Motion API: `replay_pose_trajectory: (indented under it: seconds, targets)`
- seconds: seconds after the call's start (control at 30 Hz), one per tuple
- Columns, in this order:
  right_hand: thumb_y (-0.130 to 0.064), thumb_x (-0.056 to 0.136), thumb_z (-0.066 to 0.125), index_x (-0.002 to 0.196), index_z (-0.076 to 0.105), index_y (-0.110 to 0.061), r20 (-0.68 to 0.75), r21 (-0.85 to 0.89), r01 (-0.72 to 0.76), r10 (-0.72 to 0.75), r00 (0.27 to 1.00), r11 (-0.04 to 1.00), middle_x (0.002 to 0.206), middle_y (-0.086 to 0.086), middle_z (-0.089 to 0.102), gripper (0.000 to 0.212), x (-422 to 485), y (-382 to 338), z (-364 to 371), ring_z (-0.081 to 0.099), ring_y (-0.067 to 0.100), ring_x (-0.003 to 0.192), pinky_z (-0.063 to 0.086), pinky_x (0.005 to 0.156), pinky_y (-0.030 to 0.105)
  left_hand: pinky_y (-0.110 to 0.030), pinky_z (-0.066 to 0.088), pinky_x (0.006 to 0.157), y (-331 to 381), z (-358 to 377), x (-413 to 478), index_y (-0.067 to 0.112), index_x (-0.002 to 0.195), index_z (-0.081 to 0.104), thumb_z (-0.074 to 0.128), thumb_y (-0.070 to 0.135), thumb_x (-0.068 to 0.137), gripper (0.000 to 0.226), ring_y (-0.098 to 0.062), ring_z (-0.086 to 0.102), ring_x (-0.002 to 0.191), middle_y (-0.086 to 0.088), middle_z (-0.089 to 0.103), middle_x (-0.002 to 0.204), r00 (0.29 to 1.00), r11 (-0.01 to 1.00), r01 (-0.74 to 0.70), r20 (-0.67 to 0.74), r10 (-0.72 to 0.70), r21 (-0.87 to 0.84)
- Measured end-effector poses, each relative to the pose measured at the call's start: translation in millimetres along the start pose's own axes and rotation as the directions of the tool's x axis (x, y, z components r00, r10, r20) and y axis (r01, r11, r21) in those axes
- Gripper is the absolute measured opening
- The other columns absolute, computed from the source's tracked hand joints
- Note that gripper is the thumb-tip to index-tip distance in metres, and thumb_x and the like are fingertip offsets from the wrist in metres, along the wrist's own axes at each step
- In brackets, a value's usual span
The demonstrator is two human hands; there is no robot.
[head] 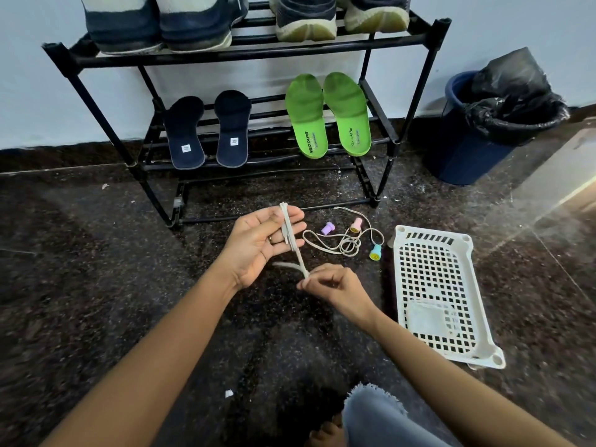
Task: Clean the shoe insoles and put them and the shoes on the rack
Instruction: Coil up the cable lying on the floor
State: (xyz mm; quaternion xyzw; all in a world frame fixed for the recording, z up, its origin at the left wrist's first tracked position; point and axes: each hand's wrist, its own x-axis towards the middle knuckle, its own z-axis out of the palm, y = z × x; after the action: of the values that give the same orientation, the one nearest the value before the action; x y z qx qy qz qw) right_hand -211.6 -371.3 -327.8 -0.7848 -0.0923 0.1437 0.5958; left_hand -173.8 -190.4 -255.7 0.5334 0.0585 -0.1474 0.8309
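Four insoles: two dark navy fabric insoles (185, 133) and two bright green foam insoles (306, 114) lie on the middle tier of the black tubular shoe rack (258, 54), navy to its left, green to its right.
Two pairs of shoes: navy-and-white trainers (161, 24) and dark trainers with pale soles (306, 21) stand on the rack's top tier.
Left hand (261, 246): just in front of the rack's bottom bar, palm up, fingers straight and slightly apart. A pale flat shoelace (287, 227) lies folded across them. The thumb tip sits beside the folds, and I cannot tell whether it presses.
Right hand (335, 288): further from the rack than the left, thumb and forefinger pinching the shoelace's lower run, other fingers curled.
Step in hand: the racking looks done to me, and this seems to be tidying a loose lace into a bundle.
Next move: probably another fold over the left fingers, kept taut so the bundle holds.
Floor in front of the rack: a thin pale cord (342, 245) in loose loops among three small coloured pegs (328, 228).
Right of the rack: a white perforated plastic basket (397, 275) and a blue bin with a black liner (464, 156).
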Motion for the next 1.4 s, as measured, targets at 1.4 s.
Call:
replay_pose_trajectory:
  seconds: [1.4]
  targets:
    - [-0.013,0.097,0.046,0.095,0.069,-0.004,0.041,0.42,-0.052,0.038,0.998,0.906,0.081,-0.001,0.07,0.025,32,-41,-31,0.061,0.006,0.08,0.046,0.079,0.021,-0.046,0.06,0.075,-13,37,3,0.002,0.102,0.066,0.044,0.009,0.1,0.022,-0.02,0.073,0.08,-0.009,0.075,0.1,0.987,0.992,0.12,0.099,-0.123,0.033]
